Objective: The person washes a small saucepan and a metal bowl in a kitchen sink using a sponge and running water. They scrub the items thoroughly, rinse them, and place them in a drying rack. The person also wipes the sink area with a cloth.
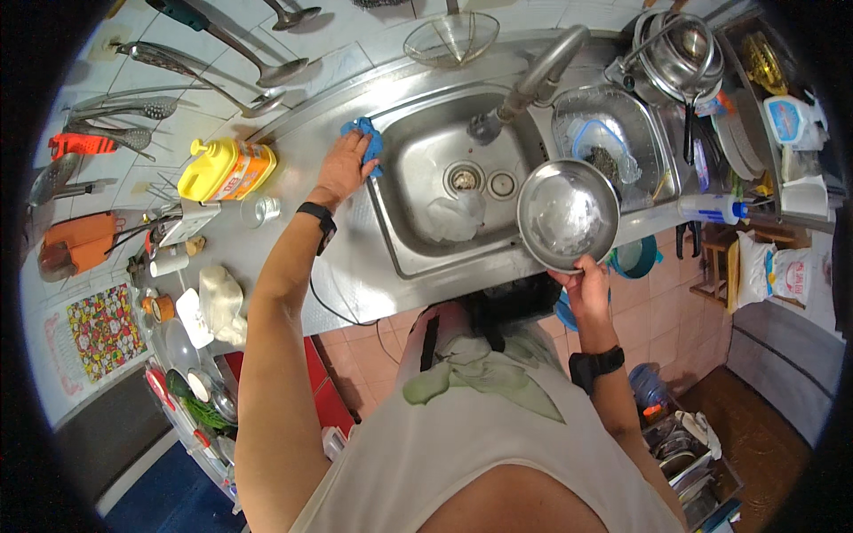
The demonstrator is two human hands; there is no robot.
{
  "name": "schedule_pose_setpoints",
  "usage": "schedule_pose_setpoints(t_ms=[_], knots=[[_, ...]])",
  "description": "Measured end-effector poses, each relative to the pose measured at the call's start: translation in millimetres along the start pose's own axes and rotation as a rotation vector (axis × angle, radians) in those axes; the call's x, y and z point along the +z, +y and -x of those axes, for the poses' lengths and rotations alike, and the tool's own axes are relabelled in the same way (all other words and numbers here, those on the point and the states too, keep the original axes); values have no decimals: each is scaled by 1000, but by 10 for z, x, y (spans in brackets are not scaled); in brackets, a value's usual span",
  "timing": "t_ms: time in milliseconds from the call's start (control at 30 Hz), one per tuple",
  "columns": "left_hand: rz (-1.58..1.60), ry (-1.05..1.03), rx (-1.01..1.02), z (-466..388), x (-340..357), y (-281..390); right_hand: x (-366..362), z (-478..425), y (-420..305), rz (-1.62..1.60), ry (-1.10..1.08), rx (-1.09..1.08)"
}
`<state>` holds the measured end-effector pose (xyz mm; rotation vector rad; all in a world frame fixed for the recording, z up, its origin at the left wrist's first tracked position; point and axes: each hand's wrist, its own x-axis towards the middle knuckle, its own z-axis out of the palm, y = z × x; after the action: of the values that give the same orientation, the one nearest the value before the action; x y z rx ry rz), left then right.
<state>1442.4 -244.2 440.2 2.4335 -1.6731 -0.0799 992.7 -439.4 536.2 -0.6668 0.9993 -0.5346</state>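
Note:
My left hand [344,163] rests on a crumpled blue cloth [364,126] at the left rim of the stainless-steel sink [426,126]. Its fingers curl over the cloth. At the front right of the sink, my right hand [589,288] grips the rim of a round stainless-steel bowl [568,214]. The bowl is held over the divide between the main basin and a smaller right basin [656,146]. A translucent white plastic bag or film [457,216] lies in the main basin near two drains. The faucet [526,90] reaches in from the back.
A yellow pump bottle [230,170] and a clear glass [260,210] stand on the left counter. Metal pots [680,56] are stacked at the back right. A wire strainer [451,40] sits behind the sink; ladles [280,72] hang on the tiled wall. A spray bottle [710,209] lies at the right.

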Motion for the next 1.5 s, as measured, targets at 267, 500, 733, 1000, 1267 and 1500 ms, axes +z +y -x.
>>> schedule_pose_setpoints(t_ms=[267, 500, 733, 1000, 1267, 1500], knots=[[109, -49, 65, 746, -221, 751, -161, 51, -127, 0, 41, 13], [313, -62, -200, 1730, -41, 1916, -515, -69, -196, -35, 8, 26], [478, 181, -412, 1246, 339, 2901, -808, -163, -370, -64, 0, 36], [1124, 245, -774, 450, 536, 2325, -863, -162, -554, -58, -12, -23], [493, 429, -820, 2474, 36, 1704, -1130, 3, -629, -105, 90, -51], [164, 166, -684, 2499, 415, 2382, -1566, -12, -622, -93, 128, -13]])
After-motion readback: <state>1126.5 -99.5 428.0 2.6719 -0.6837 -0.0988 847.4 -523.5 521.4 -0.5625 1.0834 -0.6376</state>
